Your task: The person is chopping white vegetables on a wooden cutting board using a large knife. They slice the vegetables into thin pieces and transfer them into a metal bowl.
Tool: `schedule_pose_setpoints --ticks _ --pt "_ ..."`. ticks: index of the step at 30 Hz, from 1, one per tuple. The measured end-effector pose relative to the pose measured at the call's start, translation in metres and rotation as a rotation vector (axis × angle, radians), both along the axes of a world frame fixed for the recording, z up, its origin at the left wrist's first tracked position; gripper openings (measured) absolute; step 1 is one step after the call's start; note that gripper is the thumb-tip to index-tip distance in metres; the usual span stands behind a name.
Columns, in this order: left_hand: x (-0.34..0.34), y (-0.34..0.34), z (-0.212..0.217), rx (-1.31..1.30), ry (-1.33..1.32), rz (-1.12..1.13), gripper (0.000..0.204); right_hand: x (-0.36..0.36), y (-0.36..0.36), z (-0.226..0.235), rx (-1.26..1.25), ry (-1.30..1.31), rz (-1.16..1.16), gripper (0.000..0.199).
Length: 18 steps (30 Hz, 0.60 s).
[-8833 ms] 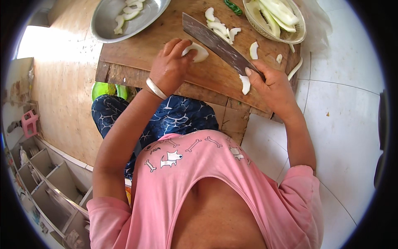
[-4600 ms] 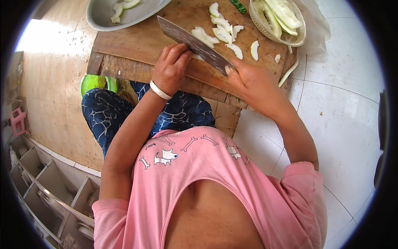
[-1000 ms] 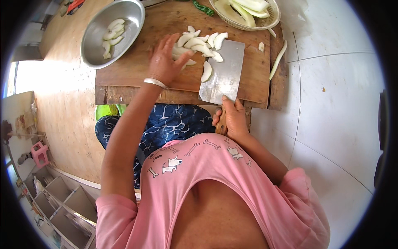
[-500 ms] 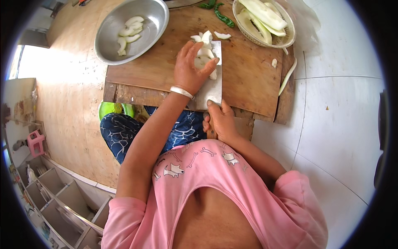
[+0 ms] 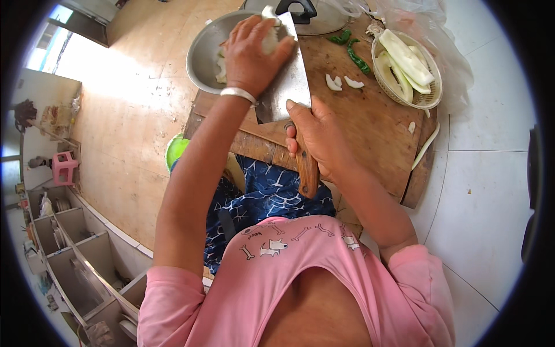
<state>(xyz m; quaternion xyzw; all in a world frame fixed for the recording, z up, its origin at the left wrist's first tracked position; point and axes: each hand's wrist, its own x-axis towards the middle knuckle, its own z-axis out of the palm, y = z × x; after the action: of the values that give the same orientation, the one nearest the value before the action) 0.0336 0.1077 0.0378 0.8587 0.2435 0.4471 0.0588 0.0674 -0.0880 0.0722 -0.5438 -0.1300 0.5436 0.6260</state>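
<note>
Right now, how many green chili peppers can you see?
2. One green chili pepper lies on the wooden board, left of the basket; the other green chili pepper lies near the black-handled lid. More could be hidden under the lid.

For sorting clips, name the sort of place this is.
Probably a home kitchen: a broad grey metal cleaver, a worn brown wooden board, and a round cream basket of pale green vegetable pieces suggest it.

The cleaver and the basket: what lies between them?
In the head view, pale slices and green peppers lie on the wooden board between the cleaver and the basket.
</note>
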Motion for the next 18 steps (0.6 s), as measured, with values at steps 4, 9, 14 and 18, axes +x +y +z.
schedule_pose_setpoints --ticks 4,9,14,18 --pt "-0.013 0.047 -0.013 -0.279 0.414 0.311 0.046 0.004 -0.014 -0.003 -0.045 0.088 0.025 0.023" --pt "0.002 0.033 -0.024 -0.152 0.205 0.115 0.036 0.013 -0.085 -0.031 -0.033 0.115 -0.174 0.023" --pt "0.055 -0.067 -0.042 -0.234 0.122 -0.352 0.031 0.012 -0.147 -0.06 -0.186 0.103 -0.46 0.018" --pt "0.084 -0.096 -0.084 -0.435 0.252 -0.215 0.046 0.011 -0.159 -0.064 -0.155 0.161 -0.525 0.017"
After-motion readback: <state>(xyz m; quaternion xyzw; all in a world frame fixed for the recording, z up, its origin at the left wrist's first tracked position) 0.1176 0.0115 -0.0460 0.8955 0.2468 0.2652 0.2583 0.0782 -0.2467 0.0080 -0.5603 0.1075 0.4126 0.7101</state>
